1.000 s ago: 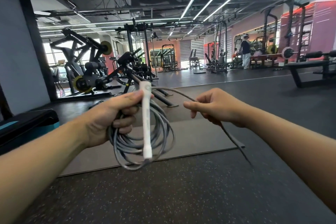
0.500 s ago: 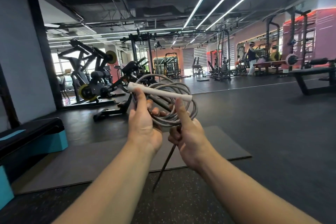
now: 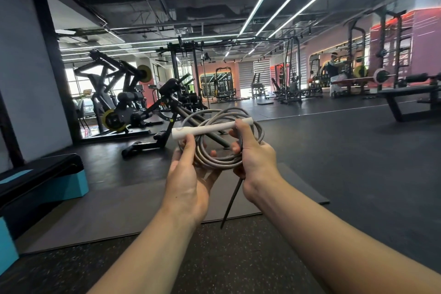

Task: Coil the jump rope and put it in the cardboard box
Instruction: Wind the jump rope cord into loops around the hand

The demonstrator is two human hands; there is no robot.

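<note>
The grey jump rope point(image 3: 216, 162) is wound into several loops held at chest height in front of me. Its white handle point(image 3: 210, 127) lies level across the top of the coil. My left hand point(image 3: 188, 181) holds the coil from below, thumb up against the handle's left part. My right hand point(image 3: 253, 157) grips the coil's right side, thumb on the handle's right end. A loose dark end of the rope point(image 3: 231, 203) hangs down between my wrists. No cardboard box is in view.
A grey floor mat point(image 3: 119, 212) lies below my hands on the dark rubber floor. A black and teal step platform point(image 3: 43, 181) stands at the left. Weight machines point(image 3: 124, 102) stand behind, a bench point(image 3: 410, 100) at the right, a person point(image 3: 334, 76) far back.
The coil went from hanging in my left hand with the handle upright to lying flat with the handle level. My right hand came in from the stretched rope and took the coil's right side.
</note>
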